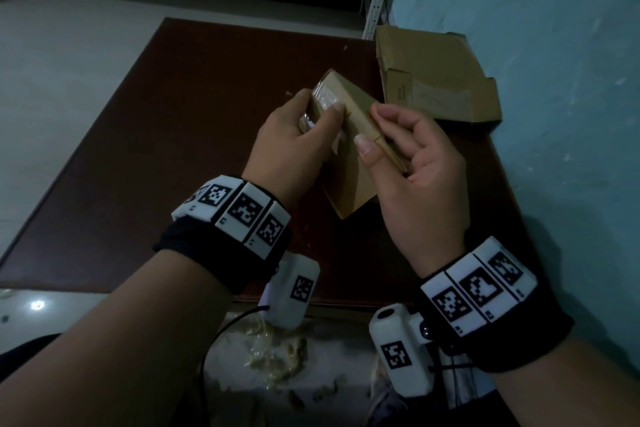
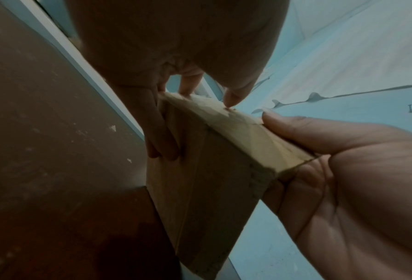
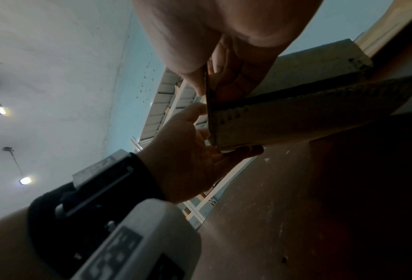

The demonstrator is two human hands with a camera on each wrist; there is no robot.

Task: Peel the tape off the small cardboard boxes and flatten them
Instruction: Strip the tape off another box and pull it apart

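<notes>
Above the brown table (image 1: 145, 135): small box (image 1: 349, 180), long axis running away from the person, taped end far. Left hand (image 1: 294, 135) is gripping that end; right hand (image 1: 412, 163) is pinching the side.

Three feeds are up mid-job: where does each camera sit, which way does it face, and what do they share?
Head: above, facing down at the table; left hand and right hand grip the small box, flattened cardboard beyond.
Left wrist: under the left hand, facing the box and right hand.
Right wrist: under the right hand, facing the left hand and ceiling.
Shared: the box, both hands.
</notes>
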